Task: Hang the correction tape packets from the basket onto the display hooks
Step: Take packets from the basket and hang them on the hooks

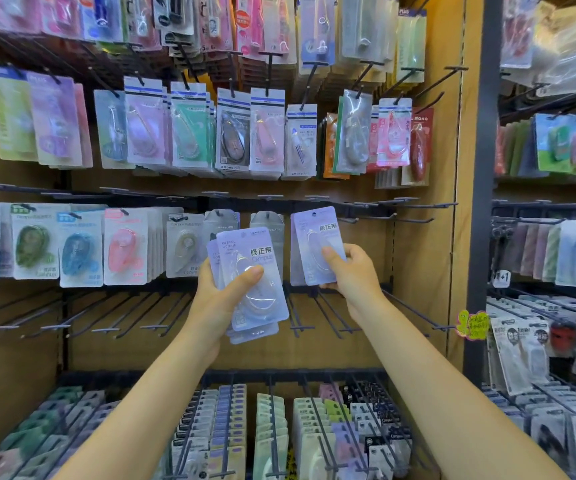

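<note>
1. Two hands work a stationery shop's pegboard wall, thick with hanging blister packs. No basket shows in view.
2. Left hand: fingers curled behind and thumb pressed on the front of a fanned stack of lavender correction tape packets, held below the middle row of hooks. The glossy film looks slick; the stack could slide apart and drop if that thumb eases.
3. Right hand: thumb and fingers pinch the lower edge of a single lavender packet, raised to the row of black wire hooks, just in front of a matching packet behind it.
4. The packet is a flat, round-cornered card under clear plastic, a teardrop-shaped dispenser bulging beneath, with a small punched hole near the top.
5. Likely snag: the hole is small and the hook thin, so a tilted card may miss or tear at the hole. Whether it is already threaded cannot be told.
6. Neighbouring packs hang close and could be knocked loose.
</note>
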The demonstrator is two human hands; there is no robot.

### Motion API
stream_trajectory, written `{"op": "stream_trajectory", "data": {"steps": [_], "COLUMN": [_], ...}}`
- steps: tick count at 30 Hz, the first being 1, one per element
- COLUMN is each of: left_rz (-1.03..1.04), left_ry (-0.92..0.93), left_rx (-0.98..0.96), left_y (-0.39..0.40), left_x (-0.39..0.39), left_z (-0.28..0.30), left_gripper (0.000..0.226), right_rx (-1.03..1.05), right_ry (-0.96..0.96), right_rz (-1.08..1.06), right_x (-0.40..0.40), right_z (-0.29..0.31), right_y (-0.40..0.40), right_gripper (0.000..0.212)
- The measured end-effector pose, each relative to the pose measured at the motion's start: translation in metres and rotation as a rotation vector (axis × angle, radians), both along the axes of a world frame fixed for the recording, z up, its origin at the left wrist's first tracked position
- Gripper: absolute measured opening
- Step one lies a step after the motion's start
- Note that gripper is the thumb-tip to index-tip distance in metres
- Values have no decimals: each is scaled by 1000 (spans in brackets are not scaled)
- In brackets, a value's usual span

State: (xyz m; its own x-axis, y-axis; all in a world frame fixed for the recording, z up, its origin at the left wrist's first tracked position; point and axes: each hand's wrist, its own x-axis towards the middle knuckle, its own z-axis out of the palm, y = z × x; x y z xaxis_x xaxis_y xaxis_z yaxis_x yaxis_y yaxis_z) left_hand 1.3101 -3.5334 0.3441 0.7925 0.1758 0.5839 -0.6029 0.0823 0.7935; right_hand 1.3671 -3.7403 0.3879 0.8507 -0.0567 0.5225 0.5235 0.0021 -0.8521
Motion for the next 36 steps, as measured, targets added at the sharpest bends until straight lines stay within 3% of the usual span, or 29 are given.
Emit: {"op": "stream_trajectory", "data": {"steps": [5, 9, 12, 28, 33, 36], "left_rz": [-25, -12, -7, -2, -13, -10], "left_ry": [-18, 7, 20, 34, 36, 24], "left_rx": [11, -16, -32, -35, -39, -28], "left_y": [-4, 1, 1, -10, -12, -12], "left_x": [-5, -3, -4, -10, -11, -11], "left_z": [2, -6, -8, 1, 4, 7], "left_gripper": [64, 90, 96, 67, 67, 54], "right_rx": [50, 32, 39, 64, 87, 65], "right_ry": [-104, -203, -200, -201, -170, -136], "right_rz": [-2, -43, -88, -155, -153, -141], "right_x": [0, 0, 1, -7, -2, 3], "right_z": [1, -3, -6, -10, -8, -7], "right_y": [7, 11, 14, 17, 18, 20], "right_gripper": [43, 40, 28, 35, 35, 35]}}
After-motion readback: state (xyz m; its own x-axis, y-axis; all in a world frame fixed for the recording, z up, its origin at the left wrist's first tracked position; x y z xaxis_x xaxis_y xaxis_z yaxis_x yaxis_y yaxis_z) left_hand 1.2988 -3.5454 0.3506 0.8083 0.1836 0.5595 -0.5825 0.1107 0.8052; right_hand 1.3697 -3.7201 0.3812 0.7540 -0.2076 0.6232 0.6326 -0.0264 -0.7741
